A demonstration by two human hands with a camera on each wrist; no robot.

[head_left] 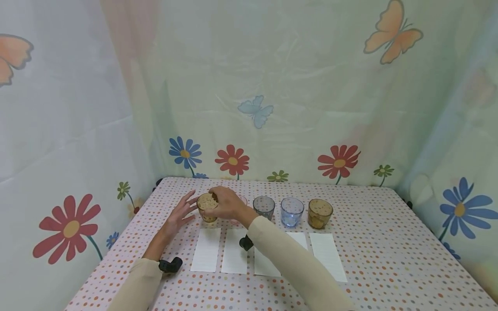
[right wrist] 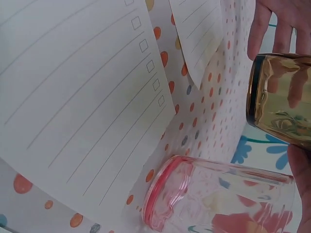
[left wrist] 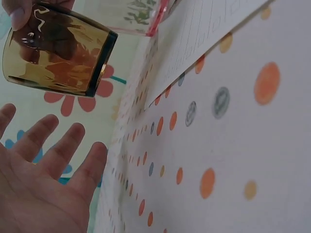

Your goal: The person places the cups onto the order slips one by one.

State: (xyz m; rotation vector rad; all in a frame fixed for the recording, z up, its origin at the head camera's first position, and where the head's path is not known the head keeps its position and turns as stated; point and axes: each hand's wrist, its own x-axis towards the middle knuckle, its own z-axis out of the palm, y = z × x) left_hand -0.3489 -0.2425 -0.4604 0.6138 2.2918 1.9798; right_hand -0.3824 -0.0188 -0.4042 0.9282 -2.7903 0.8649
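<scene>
Grips smooth, tapered, translucent amber tumbler in curled right hand; splays empty left hand just beside.

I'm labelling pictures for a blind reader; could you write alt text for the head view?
A person's right hand grips an amber glass, with the left hand spread beside it. Four more glasses stand in a row to its right on a dotted table, with paper strips laid in front and a flower-and-butterfly backdrop behind.
</scene>
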